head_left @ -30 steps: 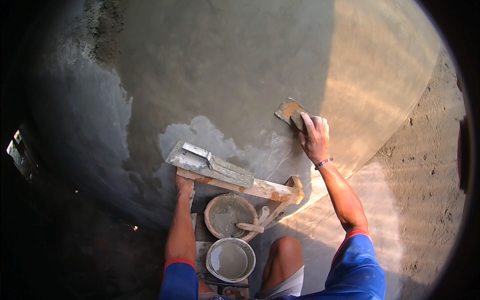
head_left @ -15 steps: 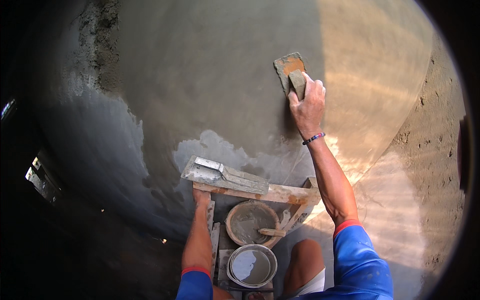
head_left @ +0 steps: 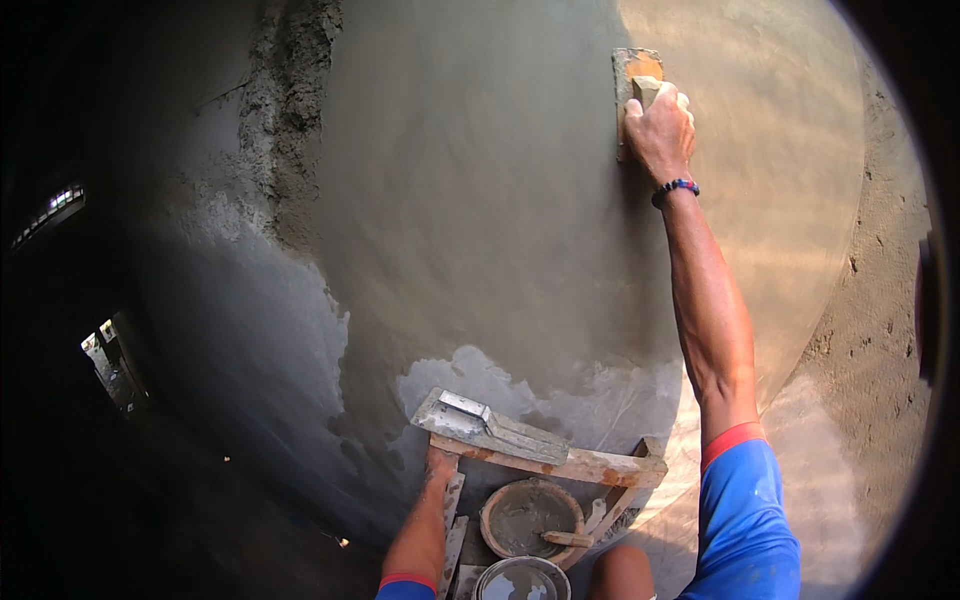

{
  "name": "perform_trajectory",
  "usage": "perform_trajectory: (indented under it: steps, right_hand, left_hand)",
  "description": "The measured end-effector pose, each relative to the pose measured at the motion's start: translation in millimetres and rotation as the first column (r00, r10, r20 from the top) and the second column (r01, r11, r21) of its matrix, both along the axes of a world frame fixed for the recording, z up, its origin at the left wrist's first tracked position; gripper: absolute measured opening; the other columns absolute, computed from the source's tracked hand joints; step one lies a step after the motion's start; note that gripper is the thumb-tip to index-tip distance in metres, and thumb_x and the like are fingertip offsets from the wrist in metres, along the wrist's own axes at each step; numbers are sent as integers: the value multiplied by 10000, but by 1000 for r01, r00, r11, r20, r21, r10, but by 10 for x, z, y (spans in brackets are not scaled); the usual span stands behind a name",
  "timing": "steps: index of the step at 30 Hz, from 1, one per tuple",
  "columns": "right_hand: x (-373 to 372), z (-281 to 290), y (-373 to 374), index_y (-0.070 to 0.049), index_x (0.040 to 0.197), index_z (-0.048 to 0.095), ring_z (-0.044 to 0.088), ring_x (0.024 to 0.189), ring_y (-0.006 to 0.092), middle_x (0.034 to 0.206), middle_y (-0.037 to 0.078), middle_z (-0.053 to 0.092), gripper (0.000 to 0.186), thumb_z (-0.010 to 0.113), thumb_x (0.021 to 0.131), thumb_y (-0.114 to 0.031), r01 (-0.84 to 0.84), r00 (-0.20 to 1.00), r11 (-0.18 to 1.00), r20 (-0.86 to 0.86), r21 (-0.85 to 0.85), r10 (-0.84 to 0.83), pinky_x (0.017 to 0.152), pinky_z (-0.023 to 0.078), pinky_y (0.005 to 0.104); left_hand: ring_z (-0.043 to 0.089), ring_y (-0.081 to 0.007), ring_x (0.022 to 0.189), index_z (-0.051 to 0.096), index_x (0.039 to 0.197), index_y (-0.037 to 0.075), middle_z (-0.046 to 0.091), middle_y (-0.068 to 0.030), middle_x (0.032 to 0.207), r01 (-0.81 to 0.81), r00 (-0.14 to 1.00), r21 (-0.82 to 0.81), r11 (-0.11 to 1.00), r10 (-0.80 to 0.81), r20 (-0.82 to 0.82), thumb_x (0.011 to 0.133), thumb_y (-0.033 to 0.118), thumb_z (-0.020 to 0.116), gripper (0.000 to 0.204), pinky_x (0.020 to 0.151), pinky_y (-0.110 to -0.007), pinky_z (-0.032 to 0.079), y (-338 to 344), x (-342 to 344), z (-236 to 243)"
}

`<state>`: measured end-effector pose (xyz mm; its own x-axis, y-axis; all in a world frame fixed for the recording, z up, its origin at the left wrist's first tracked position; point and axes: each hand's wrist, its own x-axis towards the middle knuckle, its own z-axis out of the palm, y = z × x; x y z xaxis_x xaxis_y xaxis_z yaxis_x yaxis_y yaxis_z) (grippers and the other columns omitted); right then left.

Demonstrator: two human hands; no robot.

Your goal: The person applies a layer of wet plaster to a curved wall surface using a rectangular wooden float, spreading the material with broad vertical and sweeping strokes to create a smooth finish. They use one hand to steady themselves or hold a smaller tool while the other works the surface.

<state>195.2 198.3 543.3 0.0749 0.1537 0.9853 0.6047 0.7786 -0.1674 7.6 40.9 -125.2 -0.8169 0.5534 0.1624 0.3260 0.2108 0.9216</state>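
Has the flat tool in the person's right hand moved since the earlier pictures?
Yes. Judged against the wooden bar, the flat tool in the right hand has moved farther away, up the grey surface.

hands: 2 | flat trowels: 2 | basin: 1 | bucket: 1 | bracelet: 1

In front of me spreads a broad, smooth grey plaster wall, with a rough, crumbly dark-grey strip at upper left. Warm, streaky sunlight lights its right side, beside a coarse, pitted sandy-brown surface. To my left lies deep darkness, broken by a small, bright, slanted opening.
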Motion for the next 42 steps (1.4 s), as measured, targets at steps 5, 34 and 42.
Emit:
perform_trajectory:
  steps: [5, 34, 42]
  right_hand:
    - [-744, -711, -396, -8, 1070, 524, 608, 986, 327, 1028, 165, 559, 406, 717, 804, -245, -53, 916, 992, 401, 116, 2, 746, 577, 406]
    - [1003, -3033, -12, 28, 1291, 563, 611, 789, 284, 907, 172, 607, 390, 506, 905, 14, -489, 808, 815, 191, -309, 557, 745, 504, 380]
    - [1608, -4701, -77, -27, 1223, 613, 554, 848, 350, 871, 177, 557, 351, 611, 875, -74, -203, 673, 804, 517, -559, 529, 757, 451, 452]
  left_hand:
    - [634, -333, 1101, 549, 1302, -36, 588, -215, 1285, 233, 936, -749, 620, -352, 0, 817, 376, 752, 667, 912, -446, 525, -595, -168, 391]
    - [627, -345, 837, 435, 1409, 147, 491, -172, 1078, 30, 618, 332, 943, 243, -747, 893, 135, 605, 543, 658, -435, 550, 1117, 1537, 4378]
    - [659, -360, 834, 519, 1361, 174, 552, -161, 1057, -76, 465, 402, 912, 389, -795, 921, 150, 620, 452, 699, -491, 539, 597, 483, 5839]
